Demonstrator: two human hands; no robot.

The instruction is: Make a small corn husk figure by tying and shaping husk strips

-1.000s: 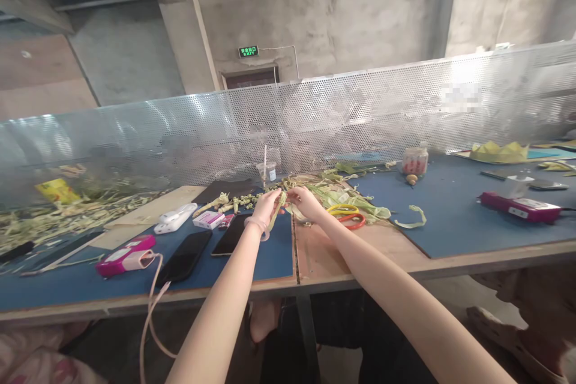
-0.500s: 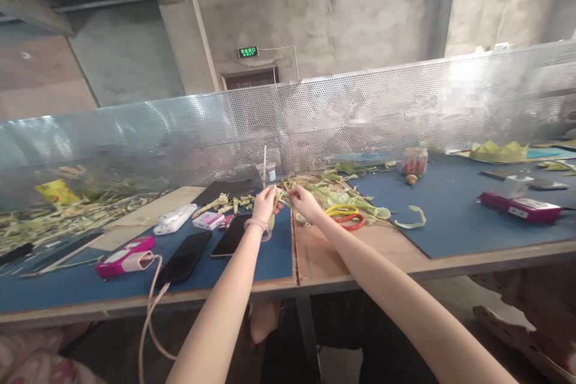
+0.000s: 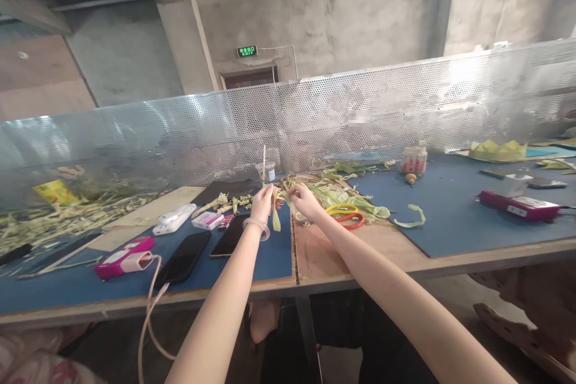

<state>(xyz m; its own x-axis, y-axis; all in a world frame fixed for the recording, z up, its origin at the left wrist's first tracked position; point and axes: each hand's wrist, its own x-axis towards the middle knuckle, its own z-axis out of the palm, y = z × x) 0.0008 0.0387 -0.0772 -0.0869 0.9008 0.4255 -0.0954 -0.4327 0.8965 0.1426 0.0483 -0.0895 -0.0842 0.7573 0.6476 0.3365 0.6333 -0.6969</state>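
My left hand (image 3: 263, 203), with a pale bangle at the wrist, is closed on a light green leaf strip (image 3: 276, 219) that hangs down below the fingers. Close beside it on the right, my right hand (image 3: 304, 201) pinches at the same leafy piece; its fingertips partly hide what they hold. Behind and to the right lies a heap of green leaf strips (image 3: 351, 195). Scissors with yellow and red handles (image 3: 353, 222) rest near my right forearm. To the left of my left hand are knobbly pale plaited pieces (image 3: 220, 204).
On the blue mat are a black phone (image 3: 189, 255), a dark tablet (image 3: 230, 237), a magenta device with a cable (image 3: 123, 259), and a white power bank (image 3: 174, 219). A plastic cup with a straw (image 3: 269, 173) stands behind my hands. A perforated metal screen (image 3: 315, 126) borders the back.
The leaf strip now hangs more visibly below my left hand, turned and spread downward. Both hands stay in nearly the same place.
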